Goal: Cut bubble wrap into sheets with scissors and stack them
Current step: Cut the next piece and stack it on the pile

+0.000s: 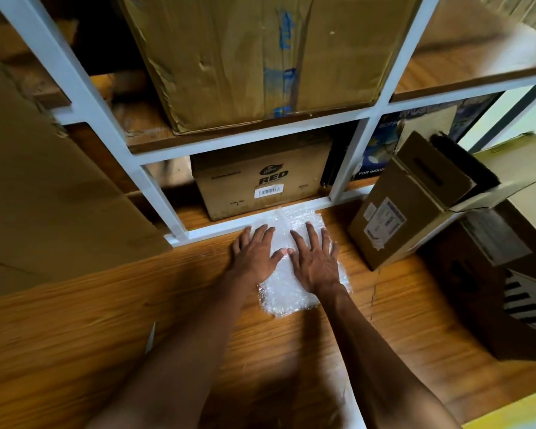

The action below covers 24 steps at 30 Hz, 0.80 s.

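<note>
At frame centre, the bubble wrap (294,270) lies under both palms; the left hand (256,253) and right hand (314,261) press it flat, fingers straight and spread, gripping nothing.

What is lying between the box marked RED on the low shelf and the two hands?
In the head view, the white rail of the shelf frame and the far part of the bubble wrap. The left hand and right hand press flat on that wrap.
</note>
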Each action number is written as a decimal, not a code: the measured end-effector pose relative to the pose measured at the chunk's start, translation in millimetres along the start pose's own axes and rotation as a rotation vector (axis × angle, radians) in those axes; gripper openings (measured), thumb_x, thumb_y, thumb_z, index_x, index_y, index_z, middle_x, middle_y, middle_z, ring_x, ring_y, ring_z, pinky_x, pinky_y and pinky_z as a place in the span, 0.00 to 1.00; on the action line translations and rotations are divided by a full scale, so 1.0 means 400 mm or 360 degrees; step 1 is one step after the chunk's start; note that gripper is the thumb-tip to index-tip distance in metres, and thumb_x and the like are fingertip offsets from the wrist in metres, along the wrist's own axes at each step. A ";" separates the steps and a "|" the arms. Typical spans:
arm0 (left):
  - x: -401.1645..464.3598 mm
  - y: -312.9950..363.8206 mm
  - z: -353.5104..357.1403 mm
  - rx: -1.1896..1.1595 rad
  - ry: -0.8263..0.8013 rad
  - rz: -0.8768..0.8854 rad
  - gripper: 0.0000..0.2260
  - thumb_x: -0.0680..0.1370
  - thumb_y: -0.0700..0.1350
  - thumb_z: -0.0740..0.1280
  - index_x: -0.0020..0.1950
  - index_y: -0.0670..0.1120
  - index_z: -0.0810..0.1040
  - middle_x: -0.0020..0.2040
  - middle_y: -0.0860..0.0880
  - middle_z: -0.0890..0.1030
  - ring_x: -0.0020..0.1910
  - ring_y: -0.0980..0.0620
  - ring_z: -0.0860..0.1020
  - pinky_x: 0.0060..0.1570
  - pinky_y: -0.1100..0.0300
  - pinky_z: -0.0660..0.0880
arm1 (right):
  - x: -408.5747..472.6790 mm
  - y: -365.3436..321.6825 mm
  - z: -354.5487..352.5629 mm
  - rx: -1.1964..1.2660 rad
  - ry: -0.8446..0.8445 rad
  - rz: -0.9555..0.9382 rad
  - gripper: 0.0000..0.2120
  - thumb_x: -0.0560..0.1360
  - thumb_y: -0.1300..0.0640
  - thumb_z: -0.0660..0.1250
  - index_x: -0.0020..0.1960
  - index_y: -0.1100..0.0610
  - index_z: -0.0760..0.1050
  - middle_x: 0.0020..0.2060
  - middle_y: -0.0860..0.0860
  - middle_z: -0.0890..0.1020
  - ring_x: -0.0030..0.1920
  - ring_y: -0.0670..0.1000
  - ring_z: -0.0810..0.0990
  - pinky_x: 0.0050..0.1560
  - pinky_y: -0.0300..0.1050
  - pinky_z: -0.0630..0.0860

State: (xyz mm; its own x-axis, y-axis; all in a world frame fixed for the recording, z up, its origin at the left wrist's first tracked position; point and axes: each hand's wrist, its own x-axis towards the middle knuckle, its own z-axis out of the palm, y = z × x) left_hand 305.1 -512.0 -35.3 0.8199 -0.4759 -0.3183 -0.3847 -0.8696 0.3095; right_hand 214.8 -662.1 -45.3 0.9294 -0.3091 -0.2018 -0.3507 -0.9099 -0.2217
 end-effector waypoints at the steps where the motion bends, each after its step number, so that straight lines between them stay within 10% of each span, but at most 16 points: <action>1: -0.001 -0.001 -0.002 -0.0018 0.0023 -0.0003 0.34 0.81 0.71 0.52 0.84 0.58 0.52 0.85 0.55 0.51 0.83 0.44 0.44 0.78 0.39 0.47 | 0.002 -0.005 -0.002 0.0000 0.0027 0.0003 0.37 0.78 0.34 0.31 0.85 0.41 0.50 0.86 0.50 0.44 0.84 0.63 0.43 0.81 0.69 0.44; 7: -0.063 0.012 0.005 -0.0101 0.0358 0.0140 0.36 0.79 0.73 0.51 0.84 0.61 0.47 0.85 0.58 0.43 0.83 0.51 0.40 0.78 0.42 0.44 | -0.001 0.000 -0.017 0.0018 0.0341 -0.0069 0.27 0.86 0.38 0.45 0.84 0.40 0.54 0.85 0.52 0.50 0.83 0.65 0.48 0.79 0.70 0.49; 16: -0.036 -0.017 0.037 0.0087 -0.0093 0.0192 0.36 0.79 0.74 0.51 0.81 0.67 0.37 0.83 0.57 0.33 0.81 0.44 0.32 0.77 0.36 0.39 | 0.028 0.041 0.016 0.0000 -0.0079 -0.0029 0.29 0.85 0.34 0.41 0.84 0.35 0.39 0.84 0.46 0.36 0.84 0.62 0.40 0.81 0.68 0.53; 24: -0.060 -0.020 0.047 -0.0310 0.0166 0.0167 0.34 0.79 0.72 0.57 0.81 0.70 0.45 0.83 0.61 0.37 0.83 0.45 0.38 0.78 0.37 0.48 | 0.035 0.047 -0.008 0.0134 0.0093 -0.0046 0.35 0.82 0.30 0.50 0.85 0.38 0.44 0.85 0.49 0.41 0.83 0.65 0.53 0.77 0.66 0.63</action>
State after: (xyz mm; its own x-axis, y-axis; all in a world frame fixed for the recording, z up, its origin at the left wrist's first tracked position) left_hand 280.6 -496.3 -46.9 0.8228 -0.5376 -0.1843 -0.3894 -0.7696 0.5061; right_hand 221.5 -684.5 -49.3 0.9435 -0.3010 -0.1388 -0.3300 -0.8929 -0.3064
